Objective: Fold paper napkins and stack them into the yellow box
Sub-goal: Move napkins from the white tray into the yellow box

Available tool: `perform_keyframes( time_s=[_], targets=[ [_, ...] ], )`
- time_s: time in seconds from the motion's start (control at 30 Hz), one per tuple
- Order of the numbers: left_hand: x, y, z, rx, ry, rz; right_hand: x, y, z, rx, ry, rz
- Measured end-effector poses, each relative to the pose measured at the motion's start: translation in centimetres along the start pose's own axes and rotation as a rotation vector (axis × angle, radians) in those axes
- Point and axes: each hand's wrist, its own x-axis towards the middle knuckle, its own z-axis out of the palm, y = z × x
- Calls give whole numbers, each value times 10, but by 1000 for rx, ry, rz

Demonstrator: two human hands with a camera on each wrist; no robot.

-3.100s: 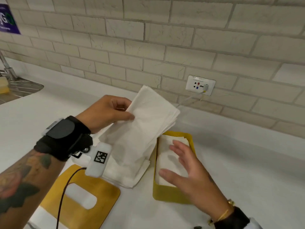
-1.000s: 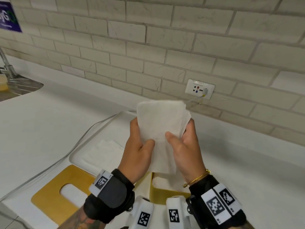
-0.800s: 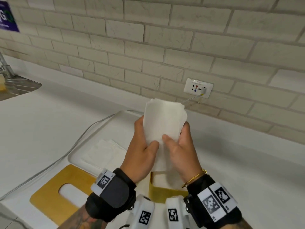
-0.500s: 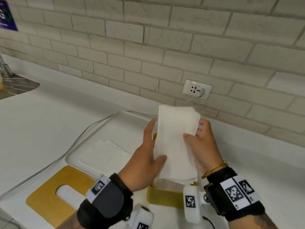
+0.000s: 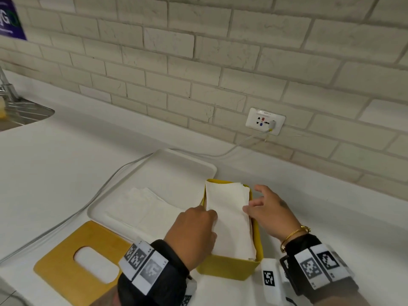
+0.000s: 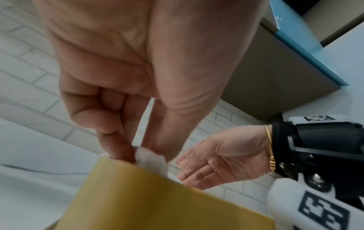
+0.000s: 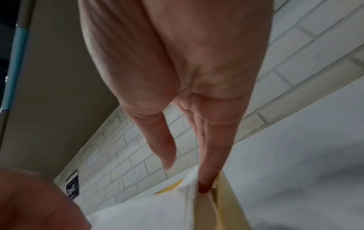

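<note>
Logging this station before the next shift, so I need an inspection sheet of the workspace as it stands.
Surface: white counter, white tray on it.
Job's things: folded napkins in yellow box; loose napkins on the tray.
Clutter: yellow lid with oval slot, left of the box.
Grippers: left hand pinches the napkins' left edge; right hand tucks their right edge with straight fingers.
Cables: grey cable from the wall socket.
Surroundings: brick wall, sink.
</note>
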Motion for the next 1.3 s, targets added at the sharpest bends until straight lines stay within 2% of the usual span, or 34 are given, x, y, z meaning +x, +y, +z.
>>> perform_keyframes(
  time_s=[0.1,0.17,0.3,0.33,0.4,0.5,0.57,0.63,0.77,0.97,1.07,1.17,1.23,1.3],
  targets=[
    [2,0,-2,223,-28,21,-7,-1,-1,-15,-20,-26],
    [3,0,-4,265,-44,33,-12,-1,-1,-44,-22,-39],
    [4,0,-21,229,-26,101,-34,-1,-1,-201,45,-222],
    [8,-1,-28,200,-5,140,-42,-2,-1,-216,31,-282],
    [25,-2,-43,111,-8,244,-59,-7,2,-258,-90,-353],
    [58,9,-58,30,-205,347,-75,-12,11,-399,-331,-342],
    [72,26,-61,125,-352,345,-81,-13,20,-461,-405,-304],
    [82,42,-59,269,-436,320,-84,-10,31,-490,-408,-311],
    [102,53,-41,454,-551,363,-82,4,52,-620,-363,-386],
    [121,47,-26,470,-609,381,-77,9,62,-724,-293,-435],
    [123,37,-26,385,-591,357,-76,12,64,-753,-289,-445],
    [118,13,-45,16,-522,291,-78,19,67,-760,-235,-487],
    [114,-12,-64,-263,-360,248,-79,22,71,-740,-157,-502],
    [107,-43,-78,-362,-166,219,-84,25,75,-662,-97,-501]
  ],
)
